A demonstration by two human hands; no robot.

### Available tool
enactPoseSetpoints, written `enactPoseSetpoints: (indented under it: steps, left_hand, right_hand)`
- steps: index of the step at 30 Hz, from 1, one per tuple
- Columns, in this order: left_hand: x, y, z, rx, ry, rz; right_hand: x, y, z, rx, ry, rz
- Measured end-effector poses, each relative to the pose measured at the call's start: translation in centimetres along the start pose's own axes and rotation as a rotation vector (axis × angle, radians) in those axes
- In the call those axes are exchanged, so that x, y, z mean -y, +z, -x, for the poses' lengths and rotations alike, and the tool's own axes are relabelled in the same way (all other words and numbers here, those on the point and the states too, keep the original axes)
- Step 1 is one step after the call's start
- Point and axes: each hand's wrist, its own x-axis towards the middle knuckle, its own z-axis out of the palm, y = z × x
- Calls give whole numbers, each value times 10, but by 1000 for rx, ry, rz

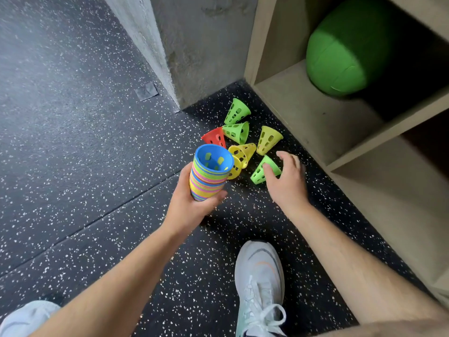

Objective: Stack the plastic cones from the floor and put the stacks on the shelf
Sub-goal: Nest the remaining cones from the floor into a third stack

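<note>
My left hand [192, 203] grips a tall multicoloured stack of cones [209, 176], wide ends up, with a blue cone as the innermost. Loose cones lie on their sides on the black speckled floor beside the shelf: a red cone [215, 137], two green cones [236, 111] [237, 132], a yellow-green cone [268, 139] and two yellow cones [244, 153] [235, 169]. My right hand [288, 178] reaches over the nearest green cone [261, 170], thumb touching its rim, fingers spread and not closed around it.
A beige wooden shelf unit [315, 113] stands at the right, holding a large green ball [345, 57] in one compartment. A concrete wall corner [175, 57] rises behind the cones. My white shoes [260, 283] stand on the floor in the foreground.
</note>
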Motion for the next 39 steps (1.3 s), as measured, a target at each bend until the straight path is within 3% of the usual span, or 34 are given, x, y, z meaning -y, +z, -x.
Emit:
enactPoseSetpoints:
  steps: [5, 11, 14, 17, 19, 22, 26, 30, 33, 36, 39]
  left_hand:
    - [2, 0, -1, 7, -12, 0]
    - [-2, 2, -2, 11, -5, -22]
    - [-2, 3, -4, 14, -9, -16]
    - [-4, 3, -6, 14, -16, -3]
    - [-4, 4, -7, 17, -25, -3]
    - [-4, 5, -9, 15, -28, 10]
    - [-6, 5, -12, -1, -23, 19]
    - [-4, 2, -15, -21, -30, 32]
    - [-3, 0, -16, -10, -43, 29]
    - [0, -3, -16, -25, -59, 46]
    - [3, -6, -18, -43, -89, 77]
  right_hand:
    - [-13, 7, -9, 117, 93, -7]
    - [-7, -7, -10, 24, 57, -52]
    - [20, -30, -6, -157, -120, -141]
    - [58, -49, 0, -359, -417, -249]
    - [76, -52, 3, -391, -591, -286]
    - [87, -44, 5, -293, -771, -277]
    - [76, -20, 8, -26, -835, -261]
    - [70, -15, 12, 111, -774, -324]
    - [69, -13, 5, 69, -636, -376]
    - [56, -2, -8, 54, -508, -236]
    - [43, 12, -20, 205, -493, 13]
